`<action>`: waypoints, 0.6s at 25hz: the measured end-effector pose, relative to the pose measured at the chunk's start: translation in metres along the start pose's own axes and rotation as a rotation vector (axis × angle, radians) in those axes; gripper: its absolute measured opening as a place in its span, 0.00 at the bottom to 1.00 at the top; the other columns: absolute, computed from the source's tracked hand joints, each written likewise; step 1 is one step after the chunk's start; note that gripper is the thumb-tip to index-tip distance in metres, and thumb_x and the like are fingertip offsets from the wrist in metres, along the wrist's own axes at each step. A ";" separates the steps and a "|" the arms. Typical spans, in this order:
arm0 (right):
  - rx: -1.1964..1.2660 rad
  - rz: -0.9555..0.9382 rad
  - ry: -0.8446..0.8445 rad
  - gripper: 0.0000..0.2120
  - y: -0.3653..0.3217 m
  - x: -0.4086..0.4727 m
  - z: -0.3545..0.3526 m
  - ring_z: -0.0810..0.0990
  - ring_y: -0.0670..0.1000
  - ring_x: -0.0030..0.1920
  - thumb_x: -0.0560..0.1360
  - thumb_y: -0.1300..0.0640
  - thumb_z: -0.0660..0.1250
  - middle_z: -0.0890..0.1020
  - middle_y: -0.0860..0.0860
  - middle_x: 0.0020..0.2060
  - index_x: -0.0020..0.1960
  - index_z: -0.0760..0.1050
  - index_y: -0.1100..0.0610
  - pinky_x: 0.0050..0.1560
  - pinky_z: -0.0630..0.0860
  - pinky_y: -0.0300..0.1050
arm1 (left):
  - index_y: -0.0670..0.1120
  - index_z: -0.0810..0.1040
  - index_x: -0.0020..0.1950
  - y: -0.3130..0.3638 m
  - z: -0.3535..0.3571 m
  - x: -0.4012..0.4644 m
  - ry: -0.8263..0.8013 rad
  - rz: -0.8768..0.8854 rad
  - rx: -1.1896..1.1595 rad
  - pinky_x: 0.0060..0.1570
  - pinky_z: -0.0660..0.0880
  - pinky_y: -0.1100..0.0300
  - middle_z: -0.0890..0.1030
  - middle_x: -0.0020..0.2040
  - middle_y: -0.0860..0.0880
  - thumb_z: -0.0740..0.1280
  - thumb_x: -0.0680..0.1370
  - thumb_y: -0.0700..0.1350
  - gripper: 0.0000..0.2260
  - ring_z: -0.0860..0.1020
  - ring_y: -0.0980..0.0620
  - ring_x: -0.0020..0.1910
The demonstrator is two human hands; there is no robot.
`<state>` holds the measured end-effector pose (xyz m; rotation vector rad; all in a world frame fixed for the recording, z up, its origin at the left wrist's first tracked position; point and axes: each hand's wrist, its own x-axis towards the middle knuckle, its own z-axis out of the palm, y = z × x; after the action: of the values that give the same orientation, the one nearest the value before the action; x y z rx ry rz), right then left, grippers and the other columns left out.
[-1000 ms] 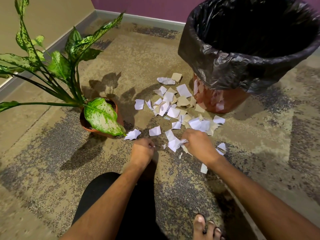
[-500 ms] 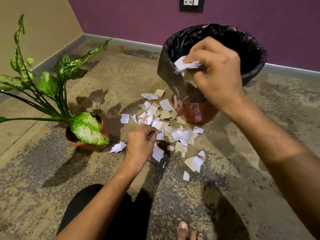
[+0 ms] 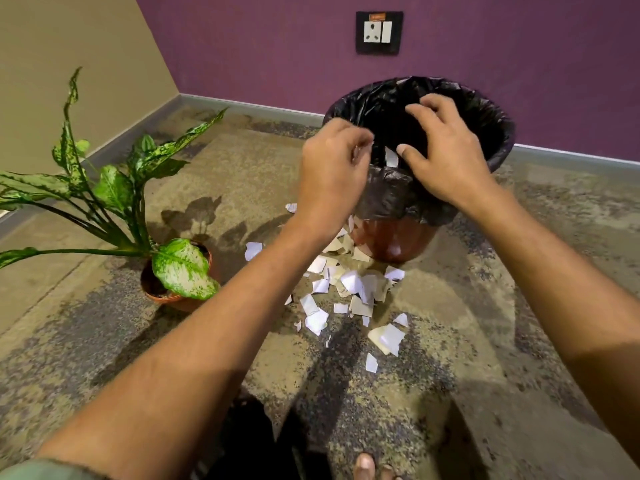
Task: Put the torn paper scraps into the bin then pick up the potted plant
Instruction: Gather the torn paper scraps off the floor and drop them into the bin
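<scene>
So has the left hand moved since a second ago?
Yes. The left hand has risen from the scraps on the floor to the bin's rim, beside the right hand.

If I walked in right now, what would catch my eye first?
Two bare hands, the left hand and the right hand, held over a black-lined bin by the purple wall. A white heap of torn paper scraps litters the floor at its foot. To the left stands a potted plant with speckled leaves.
</scene>
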<state>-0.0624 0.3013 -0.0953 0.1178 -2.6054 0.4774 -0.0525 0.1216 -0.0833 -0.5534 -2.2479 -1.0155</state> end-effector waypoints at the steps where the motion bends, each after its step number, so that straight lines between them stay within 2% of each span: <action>1: 0.026 0.002 0.028 0.25 -0.001 -0.006 -0.002 0.68 0.55 0.68 0.77 0.52 0.65 0.63 0.52 0.72 0.72 0.65 0.55 0.64 0.68 0.49 | 0.44 0.84 0.49 0.005 0.005 0.009 -0.017 -0.005 0.003 0.47 0.76 0.66 0.83 0.46 0.49 0.70 0.73 0.39 0.06 0.80 0.56 0.43; 3: 0.108 -0.011 0.129 0.22 -0.006 -0.021 -0.007 0.67 0.52 0.69 0.77 0.55 0.64 0.66 0.52 0.70 0.70 0.68 0.57 0.63 0.65 0.42 | 0.45 0.82 0.55 0.012 0.011 0.021 -0.097 -0.034 0.020 0.53 0.77 0.60 0.83 0.52 0.50 0.69 0.73 0.39 0.11 0.80 0.54 0.49; 5: 0.205 -0.050 0.259 0.19 -0.012 -0.042 -0.010 0.70 0.51 0.66 0.76 0.59 0.64 0.70 0.54 0.67 0.67 0.72 0.59 0.64 0.66 0.39 | 0.46 0.79 0.61 0.016 0.012 0.021 -0.172 -0.018 0.047 0.60 0.74 0.59 0.80 0.59 0.50 0.69 0.73 0.39 0.17 0.78 0.54 0.57; 8: 0.264 -0.107 0.307 0.15 -0.019 -0.085 0.004 0.74 0.54 0.62 0.76 0.64 0.63 0.75 0.57 0.61 0.62 0.75 0.63 0.62 0.72 0.46 | 0.45 0.78 0.62 0.009 0.002 -0.006 -0.173 0.053 0.034 0.63 0.71 0.60 0.79 0.60 0.50 0.69 0.73 0.39 0.16 0.76 0.53 0.60; 12: 0.267 -0.157 0.038 0.13 -0.032 -0.154 0.063 0.75 0.51 0.58 0.77 0.61 0.64 0.78 0.53 0.58 0.61 0.77 0.60 0.60 0.74 0.50 | 0.44 0.80 0.58 -0.027 -0.020 -0.074 -0.144 0.018 0.016 0.56 0.74 0.59 0.81 0.56 0.50 0.67 0.75 0.39 0.12 0.78 0.52 0.55; 15: 0.295 -0.242 -0.179 0.12 -0.048 -0.201 0.111 0.78 0.51 0.53 0.76 0.57 0.64 0.81 0.50 0.51 0.58 0.78 0.57 0.55 0.77 0.49 | 0.44 0.81 0.55 -0.064 -0.042 -0.133 -0.203 -0.164 0.079 0.48 0.76 0.58 0.83 0.51 0.49 0.68 0.75 0.38 0.10 0.80 0.52 0.47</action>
<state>0.0728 0.2168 -0.2680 0.5907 -2.6264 0.7894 0.0221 0.0336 -0.1841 -0.4615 -2.5364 -0.9823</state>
